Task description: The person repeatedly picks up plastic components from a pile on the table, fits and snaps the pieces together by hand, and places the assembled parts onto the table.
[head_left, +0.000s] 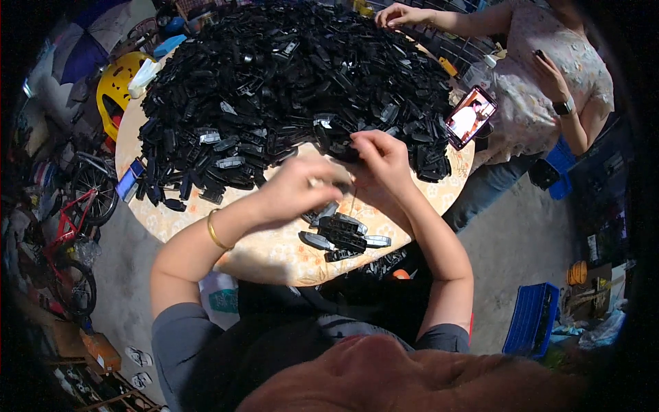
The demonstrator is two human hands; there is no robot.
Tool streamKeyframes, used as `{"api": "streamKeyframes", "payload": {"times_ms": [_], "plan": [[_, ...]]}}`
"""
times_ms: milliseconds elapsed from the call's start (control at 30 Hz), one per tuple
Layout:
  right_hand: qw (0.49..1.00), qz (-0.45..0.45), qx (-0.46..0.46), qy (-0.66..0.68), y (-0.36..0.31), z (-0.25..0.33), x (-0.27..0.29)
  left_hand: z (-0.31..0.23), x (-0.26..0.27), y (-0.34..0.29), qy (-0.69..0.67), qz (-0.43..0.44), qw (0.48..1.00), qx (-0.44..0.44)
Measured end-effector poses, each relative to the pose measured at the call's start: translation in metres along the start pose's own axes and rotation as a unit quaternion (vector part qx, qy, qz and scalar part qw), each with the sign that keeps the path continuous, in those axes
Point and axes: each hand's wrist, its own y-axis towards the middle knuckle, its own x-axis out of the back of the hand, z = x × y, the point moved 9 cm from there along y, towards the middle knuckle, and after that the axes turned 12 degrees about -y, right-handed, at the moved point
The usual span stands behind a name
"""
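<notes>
Head view: a round desk (pixel 171 220) with a floral cover is heaped with black plastic parts (pixel 288 89). Left hand (pixel 302 185) and right hand (pixel 381 161) are held together at the near edge of the heap; both grips are closed narrow on one small black part (pixel 341 152) pinched between them. A small batch of similar parts (pixel 343 237) lies just below the hands. A phone (pixel 470 117) is propped at the desk's right edge, beside another person (pixel 542 82).

Grey short sleeves (pixel 180 329), gold bangle (pixel 215 231)
</notes>
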Motion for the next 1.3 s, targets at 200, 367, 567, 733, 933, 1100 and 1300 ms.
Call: {"api": "streamKeyframes", "payload": {"times_ms": [200, 367, 567, 733, 933, 1100, 1300], "plan": [[0.732, -0.008, 0.29, -0.617, -0.026, 0.04, -0.056, -0.003, -0.044, -0.012, -0.029, 0.168, 0.985, -0.003], [0.776, 0.026, 0.266, -0.572, -0.025, 0.029, -0.054, 0.016, 0.009, 0.005, 0.145, -0.01, 0.987, -0.065], [0.952, 0.12, 0.086, -0.267, -0.019, 0.007, -0.051, 0.031, -0.004, 0.003, 0.21, -0.018, 0.975, -0.071], [0.924, 0.05, 0.131, -0.356, -0.011, 0.03, -0.027, 0.033, -0.002, 0.006, 0.214, -0.043, 0.971, -0.102], [0.805, 0.035, 0.242, -0.54, -0.007, 0.066, -0.044, 0.03, -0.006, 0.004, 0.201, -0.007, 0.973, -0.109], [0.721, 0.06, 0.173, -0.668, 0.027, 0.042, -0.066, 0.042, 0.074, 0.002, -0.172, -0.246, 0.953, 0.036], [0.687, 0.051, 0.198, -0.697, 0.038, 0.026, -0.092, 0.083, 0.108, -0.005, -0.506, -0.343, 0.79, 0.05]]}}
